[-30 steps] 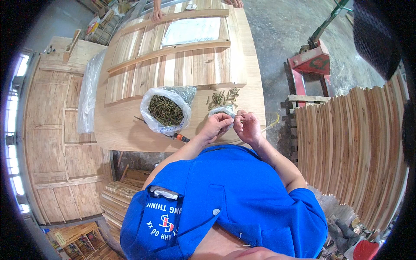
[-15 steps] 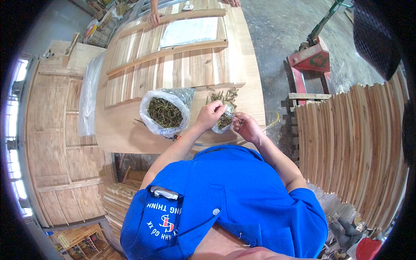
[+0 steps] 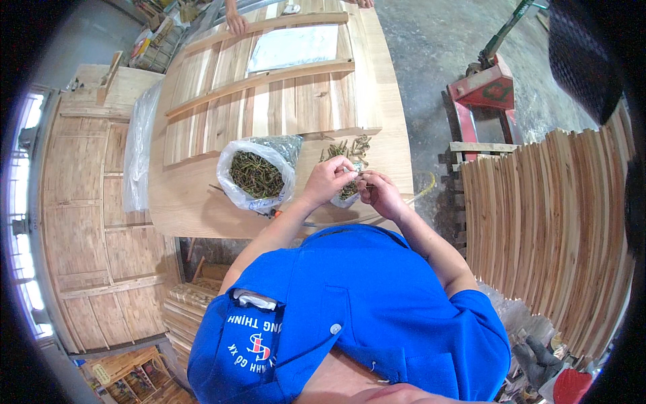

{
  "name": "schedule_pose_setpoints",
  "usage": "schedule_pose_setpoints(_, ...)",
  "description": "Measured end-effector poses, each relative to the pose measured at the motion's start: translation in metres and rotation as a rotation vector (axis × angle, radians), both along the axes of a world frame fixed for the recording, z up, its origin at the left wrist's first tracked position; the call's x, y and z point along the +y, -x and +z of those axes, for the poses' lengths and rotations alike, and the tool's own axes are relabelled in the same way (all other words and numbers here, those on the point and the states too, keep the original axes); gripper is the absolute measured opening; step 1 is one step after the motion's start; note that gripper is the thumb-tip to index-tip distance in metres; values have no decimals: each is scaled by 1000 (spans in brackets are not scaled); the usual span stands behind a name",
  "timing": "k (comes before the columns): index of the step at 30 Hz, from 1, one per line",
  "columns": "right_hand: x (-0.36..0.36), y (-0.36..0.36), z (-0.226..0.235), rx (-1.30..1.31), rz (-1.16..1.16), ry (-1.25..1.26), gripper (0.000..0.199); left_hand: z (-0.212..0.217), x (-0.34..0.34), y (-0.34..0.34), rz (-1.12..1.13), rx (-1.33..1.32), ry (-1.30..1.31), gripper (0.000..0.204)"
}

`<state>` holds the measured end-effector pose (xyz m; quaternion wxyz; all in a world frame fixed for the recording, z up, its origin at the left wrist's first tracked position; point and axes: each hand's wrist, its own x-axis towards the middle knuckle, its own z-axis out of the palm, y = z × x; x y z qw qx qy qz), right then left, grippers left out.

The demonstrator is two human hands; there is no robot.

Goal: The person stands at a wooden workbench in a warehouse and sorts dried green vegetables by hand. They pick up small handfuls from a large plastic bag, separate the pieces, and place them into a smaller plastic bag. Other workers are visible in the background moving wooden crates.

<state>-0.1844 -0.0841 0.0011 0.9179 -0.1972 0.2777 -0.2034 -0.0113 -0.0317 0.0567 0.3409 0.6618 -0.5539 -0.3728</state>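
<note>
Above a small clear plastic bag [image 3: 342,201] of brass-coloured screws, my two hands meet with fingertips almost touching. My left hand [image 3: 328,180] is closed in a pinch. My right hand [image 3: 381,191] is closed too, thumb against fingers; a small piece seems to sit between the fingertips, too tiny to name. The hands partly cover the small bag. Just beyond them lies a loose heap of screws [image 3: 360,145] on the table. Left of my left hand stands a larger open plastic bag [image 3: 288,176], full of similar dark brass screws [image 3: 257,174].
A slatted wood panel [image 3: 202,128] with two battens [image 3: 269,79] and a white sheet [image 3: 295,48] covers the table's far part. Another person's hand [image 3: 237,24] rests on the far batten. Stacked boards [image 3: 545,215] and a red pallet jack [image 3: 486,91] stand at right.
My right hand has moved slightly up and left, and my left fingers have reached right, so the fingertips now meet. The other person's hand has shifted slightly left and up.
</note>
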Motion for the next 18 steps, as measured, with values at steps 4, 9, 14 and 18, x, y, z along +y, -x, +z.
schedule_pose_setpoints(4,-1,-3,2,75,-131,-58,23,6,-2,-4,17,-214,51,19)
schedule_pose_setpoints(9,-4,3,6,131,-178,-49,21,3,-9,-17,70,-315,29,21)
schedule_pose_setpoints(14,-6,14,4,138,-103,-8,20,-6,-13,-23,137,-345,63,21)
schedule_pose_setpoints(18,-7,27,-11,147,-44,83,21,-8,-24,-22,109,-249,-58,23)
